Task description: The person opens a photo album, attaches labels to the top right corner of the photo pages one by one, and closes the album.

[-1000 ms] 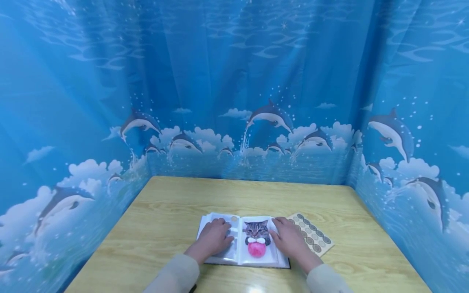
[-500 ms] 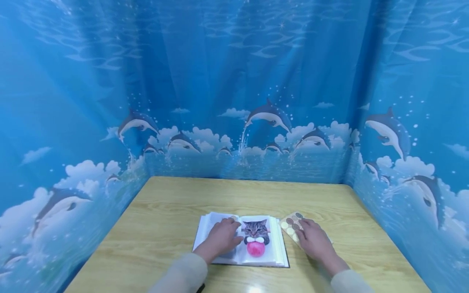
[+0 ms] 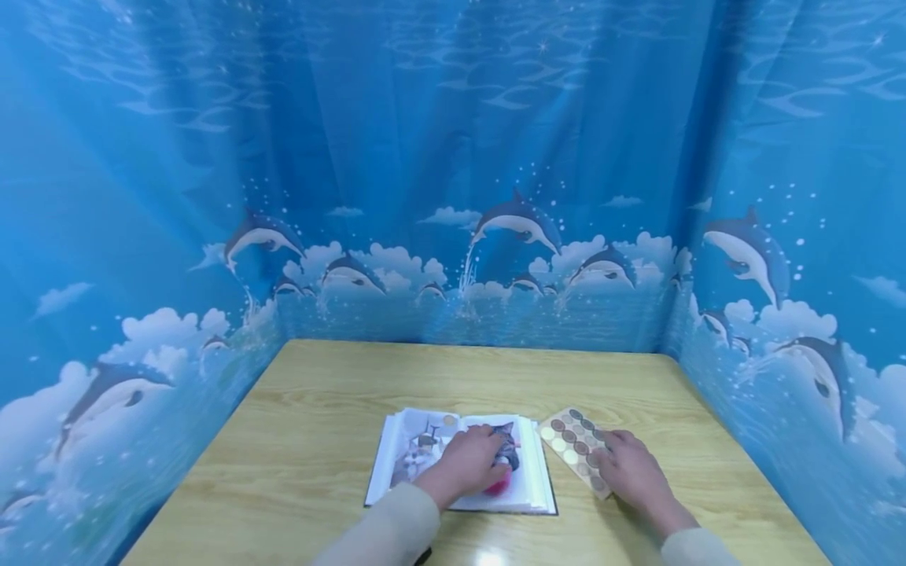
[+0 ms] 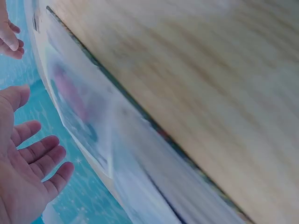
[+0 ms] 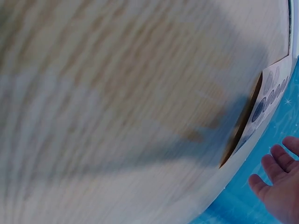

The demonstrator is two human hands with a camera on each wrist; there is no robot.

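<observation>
Wooden table (image 3: pixel 340 409) with album (image 3: pixel 396 460), sticker sheet (image 3: pixel 575 448)

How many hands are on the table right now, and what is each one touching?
2. The left hand rests flat on the right page of the open album, covering most of the cat picture. The right hand lies on the sticker sheet beside the album.

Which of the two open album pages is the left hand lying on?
The right-hand page, the one with the cat picture and pink ball: the left hand covers most of it. The left-hand page lies bare.
</observation>
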